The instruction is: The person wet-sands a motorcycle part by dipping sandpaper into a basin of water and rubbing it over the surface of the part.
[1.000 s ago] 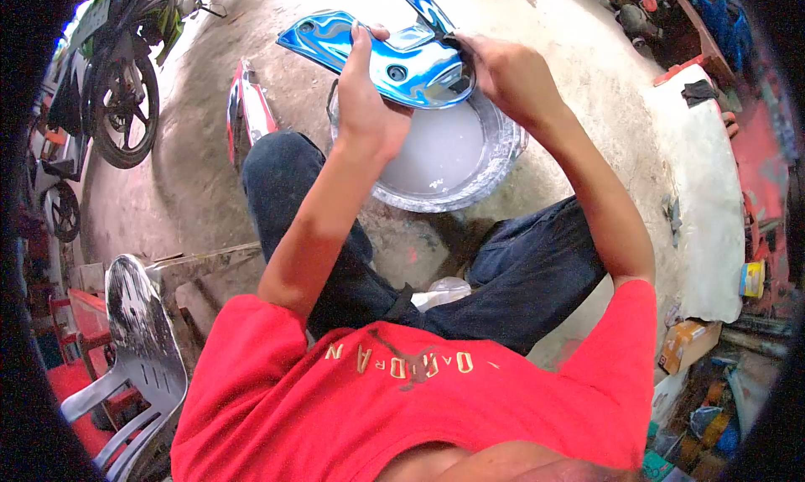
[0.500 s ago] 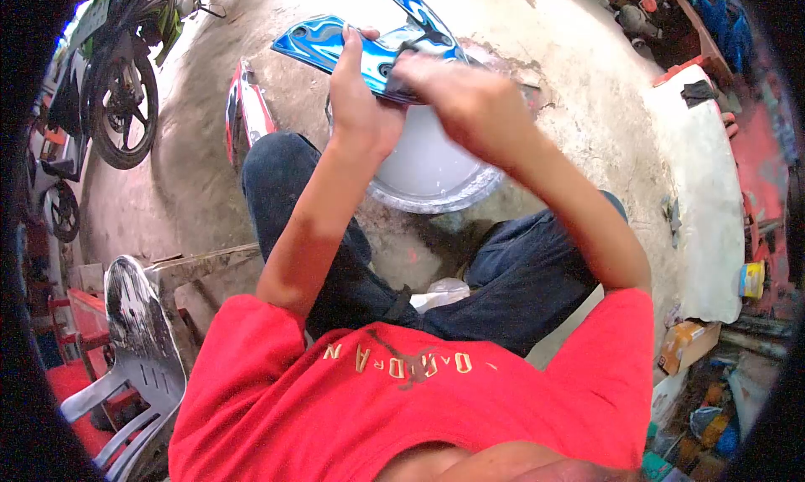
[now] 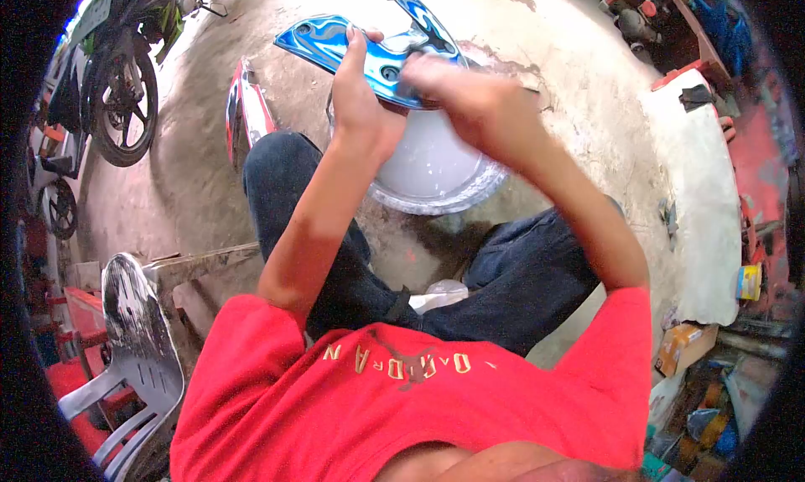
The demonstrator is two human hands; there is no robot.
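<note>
A glossy blue, white and black motorcycle fairing panel (image 3: 329,42) is held up over a round basin (image 3: 436,159) of greyish-white liquid. My left hand (image 3: 366,104) grips its lower edge, the thumb lying across the front face. Against the panel's right part is my right hand (image 3: 474,96), its fingers curled and smeared by motion. Something dark shows at those fingertips, too blurred to name. A dark round hole marks the panel near them, and a narrow arm of it rises at upper right.
A red and white panel (image 3: 245,113) lies on the concrete floor to the left. Parked motorcycles (image 3: 124,100) stand at upper left, a worn plastic chair (image 3: 138,348) at lower left. On the right are a pale slab (image 3: 704,213), a cardboard box (image 3: 688,346) and clutter.
My right hand has shifted slightly right and down along the panel, still blurred. The left hand keeps its hold, and the panel has barely moved.
</note>
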